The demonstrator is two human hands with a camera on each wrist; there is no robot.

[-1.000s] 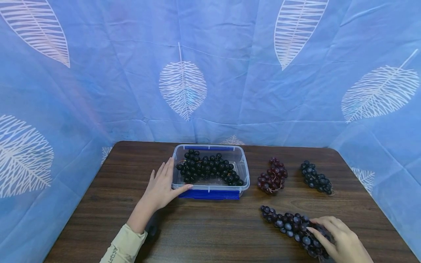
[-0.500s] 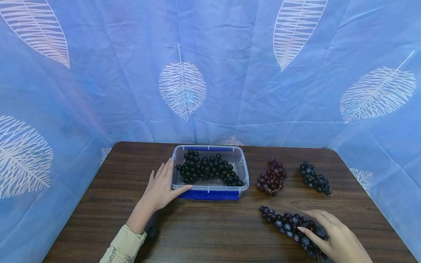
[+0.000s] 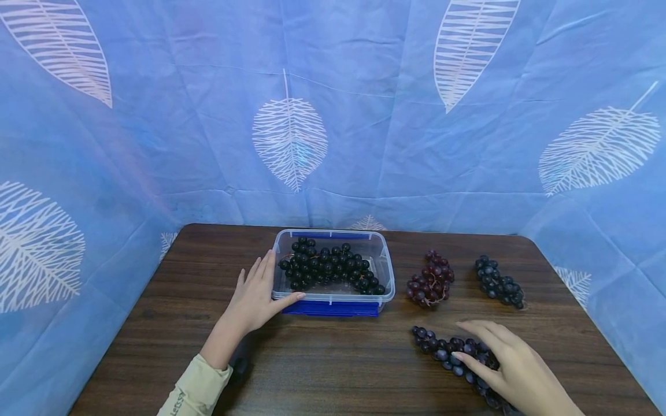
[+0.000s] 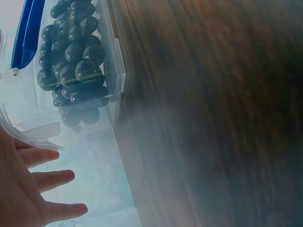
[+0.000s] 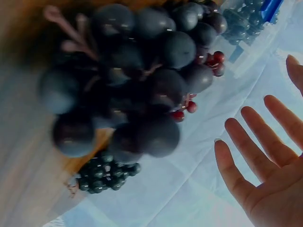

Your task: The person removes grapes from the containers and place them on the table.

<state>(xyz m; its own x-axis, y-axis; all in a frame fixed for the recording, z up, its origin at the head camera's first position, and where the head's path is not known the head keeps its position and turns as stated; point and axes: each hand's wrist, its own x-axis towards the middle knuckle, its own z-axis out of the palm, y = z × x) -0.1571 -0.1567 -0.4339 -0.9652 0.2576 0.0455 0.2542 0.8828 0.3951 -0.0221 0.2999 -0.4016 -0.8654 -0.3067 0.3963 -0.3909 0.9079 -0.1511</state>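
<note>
My left hand [image 3: 251, 297] rests against the left end of a clear plastic box [image 3: 386, 260], thumb along its front rim and fingers stretched out. Inside the box lies a bunch of black grapes [image 3: 328, 263]. Over a long bunch of dark purple grapes [image 3: 442, 349] at the right front is my right hand [image 3: 515, 370], thumb and fingers spread apart. It covers part of the bunch in the head view. The right wrist view has its fingers [image 5: 251, 146] extended beside the purple grapes [image 5: 161, 90], with a gap showing between.
A bunch of red grapes [image 3: 432, 277] lies right of the box, and a smaller blue-black bunch [image 3: 499, 281] farther right. Blue latches [image 3: 330, 308] edge the box's front. The wooden table [image 3: 333, 358] ends at a blue leaf-patterned cloth [image 3: 364, 144] behind.
My right hand has moved leftward and slightly away from me along the purple grapes, its thumb and fingers spread wider. The bunch and my left hand stay in place.
</note>
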